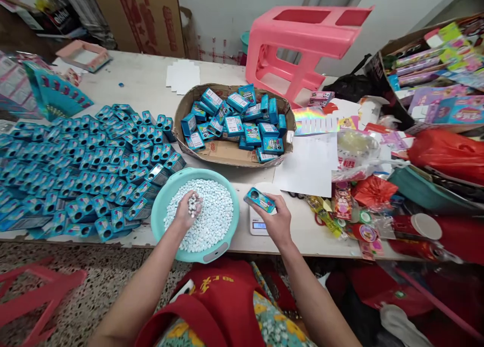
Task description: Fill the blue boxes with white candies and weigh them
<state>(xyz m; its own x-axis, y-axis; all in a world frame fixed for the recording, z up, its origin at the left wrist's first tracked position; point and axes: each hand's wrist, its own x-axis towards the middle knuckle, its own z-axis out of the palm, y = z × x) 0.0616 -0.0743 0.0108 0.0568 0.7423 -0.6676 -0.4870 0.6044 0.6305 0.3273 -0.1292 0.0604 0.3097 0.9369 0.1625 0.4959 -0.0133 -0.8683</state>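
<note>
Over a turquoise basin [233,206] my left hand [185,212] is cupped around a handful of small white pellets [194,205]. More white pellets [212,206] fill much of the basin. My right hand [279,220] grips a small blue box [260,199] by its right end, and a dark round hole shows in its top left part. Below that box is a white digital scale [258,231] with a lit display; whether the box touches it I cannot tell. Behind the basin, a cut-down cardboard box [234,156] holds several closed blue boxes [232,125].
Rows of blue boxes with round holes [94,175] cover the table's left side. A pink plastic stool [302,39] lies at the back. White paper [308,160], wrapped goods and a red bag [449,153] crowd the right. The table's front edge runs just before me.
</note>
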